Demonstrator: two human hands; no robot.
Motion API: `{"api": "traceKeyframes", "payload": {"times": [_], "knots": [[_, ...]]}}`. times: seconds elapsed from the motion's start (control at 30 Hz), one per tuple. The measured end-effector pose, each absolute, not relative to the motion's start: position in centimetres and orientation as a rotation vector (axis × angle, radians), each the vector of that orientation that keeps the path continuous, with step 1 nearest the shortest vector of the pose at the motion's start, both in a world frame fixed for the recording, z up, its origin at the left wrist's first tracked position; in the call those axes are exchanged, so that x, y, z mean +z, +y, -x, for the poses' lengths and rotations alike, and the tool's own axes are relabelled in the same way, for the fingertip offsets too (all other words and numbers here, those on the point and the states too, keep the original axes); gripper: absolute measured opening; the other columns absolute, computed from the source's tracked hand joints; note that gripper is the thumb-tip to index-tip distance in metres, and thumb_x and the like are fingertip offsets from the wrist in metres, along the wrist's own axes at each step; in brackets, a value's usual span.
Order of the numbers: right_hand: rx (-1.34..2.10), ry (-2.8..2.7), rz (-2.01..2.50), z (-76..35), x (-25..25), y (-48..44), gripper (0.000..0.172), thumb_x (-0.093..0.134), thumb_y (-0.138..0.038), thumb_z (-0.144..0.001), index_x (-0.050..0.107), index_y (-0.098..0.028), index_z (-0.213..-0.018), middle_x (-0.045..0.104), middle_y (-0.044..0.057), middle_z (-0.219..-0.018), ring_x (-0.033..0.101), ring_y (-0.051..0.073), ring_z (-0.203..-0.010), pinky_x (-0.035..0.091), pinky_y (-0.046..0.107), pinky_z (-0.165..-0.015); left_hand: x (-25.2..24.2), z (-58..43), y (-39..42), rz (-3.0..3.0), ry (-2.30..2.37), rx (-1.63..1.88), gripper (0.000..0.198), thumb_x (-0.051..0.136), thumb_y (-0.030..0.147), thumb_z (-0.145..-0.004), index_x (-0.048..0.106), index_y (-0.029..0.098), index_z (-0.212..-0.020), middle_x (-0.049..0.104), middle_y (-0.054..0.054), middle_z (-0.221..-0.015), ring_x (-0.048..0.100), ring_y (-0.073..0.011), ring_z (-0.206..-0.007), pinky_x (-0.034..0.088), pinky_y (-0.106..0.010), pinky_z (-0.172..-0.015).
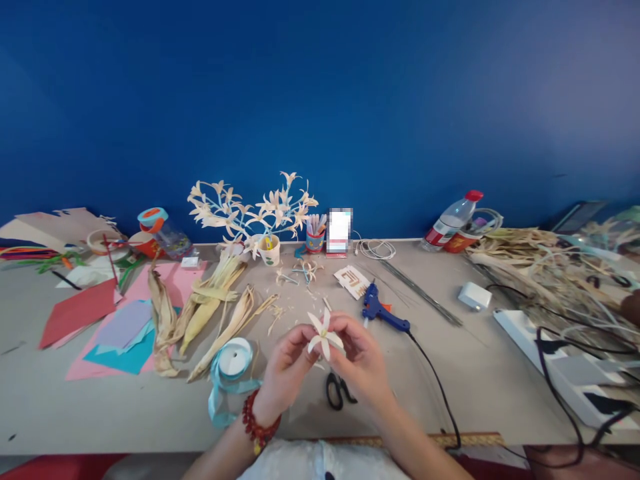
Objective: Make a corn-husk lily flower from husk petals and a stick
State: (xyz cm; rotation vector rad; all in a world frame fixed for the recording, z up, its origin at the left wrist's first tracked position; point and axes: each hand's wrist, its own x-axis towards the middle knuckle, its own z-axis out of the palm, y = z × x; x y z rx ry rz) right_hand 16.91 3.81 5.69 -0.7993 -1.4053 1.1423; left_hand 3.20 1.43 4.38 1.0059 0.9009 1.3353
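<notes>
A cream-white flower (326,338) with several pointed petals is held up over the near middle of the table. My left hand (289,363), with a red bead bracelet at the wrist, pinches its left side. On its right side, the fingers of my right hand (361,357) are closed on the petals. Black-handled scissors (336,392) lie partly hidden below my hands. To the left is a roll of light blue ribbon (235,360). A blue glue gun (383,310) rests to the right of my right hand.
Corn husks (210,313) and coloured paper (120,340) lie at left. Behind stand a cup (269,251) of husk flowers and a phone (339,230). Wires (423,293), a bottle (453,220) and a power strip (540,367) are at right. The glue gun's cord runs toward the front edge.
</notes>
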Motion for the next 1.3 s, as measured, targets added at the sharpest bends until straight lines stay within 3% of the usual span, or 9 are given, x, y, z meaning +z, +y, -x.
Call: {"api": "traceKeyframes", "payload": {"times": [0.27, 0.57, 0.87, 1.0, 1.3], "knots": [[1.042, -1.451, 0.773, -16.9, 6.5, 3.2, 0.007, 0.069, -0.03, -0.082, 0.067, -0.023, -0.082, 0.066, 0.006, -0.089, 0.063, 0.022, -0.082, 0.051, 0.031, -0.069, 3.9, -3.1, 1.2, -1.13, 0.917, 1.375, 0.014, 0.065, 0.032, -0.085, 0.064, 0.019, -0.081, 0.063, -0.003, -0.081, 0.054, -0.0168, -0.076, 0.042, -0.026, -0.072], [0.945, -1.474, 0.79, -16.8, 6.5, 2.8, 0.009, 0.066, -0.026, -0.083, 0.064, -0.023, -0.074, 0.068, 0.007, -0.087, 0.064, 0.023, -0.082, 0.051, 0.033, -0.069, 3.9, -3.1, 0.9, -1.184, 0.961, 1.377, 0.02, 0.063, 0.037, -0.086, 0.064, 0.018, -0.08, 0.062, -0.004, -0.078, 0.053, -0.0175, -0.074, 0.042, -0.026, -0.069], [0.929, -1.52, 0.746, -16.9, 7.1, 2.8, 0.008, 0.066, -0.026, -0.084, 0.066, -0.024, -0.077, 0.069, 0.007, -0.086, 0.064, 0.023, -0.08, 0.051, 0.034, -0.071, 3.8, -2.9, 0.8, -1.216, 0.937, 1.394, 0.023, 0.062, 0.041, -0.086, 0.068, 0.02, -0.081, 0.062, -0.004, -0.079, 0.055, -0.0188, -0.076, 0.045, -0.028, -0.074], [0.932, -1.54, 0.728, -17.0, 6.8, 2.8, 0.002, 0.067, -0.024, -0.084, 0.069, -0.025, -0.083, 0.069, 0.007, -0.089, 0.064, 0.023, -0.084, 0.052, 0.035, -0.072, 3.8, -2.9, 0.9, -1.152, 0.901, 1.397, 0.022, 0.065, 0.041, -0.084, 0.067, 0.019, -0.078, 0.061, -0.003, -0.075, 0.053, -0.0169, -0.071, 0.044, -0.027, -0.069], [0.93, -1.556, 0.718, -17.1, 6.7, 3.2, 0.011, 0.068, -0.02, -0.083, 0.071, -0.026, -0.091, 0.068, 0.006, -0.095, 0.064, 0.022, -0.088, 0.052, 0.032, -0.075, 3.6, -2.9, 0.9, -0.939, 0.796, 1.365, 0.019, 0.072, 0.037, -0.08, 0.065, 0.019, -0.076, 0.06, -0.001, -0.073, 0.051, -0.0134, -0.067, 0.042, -0.023, -0.065]]}}
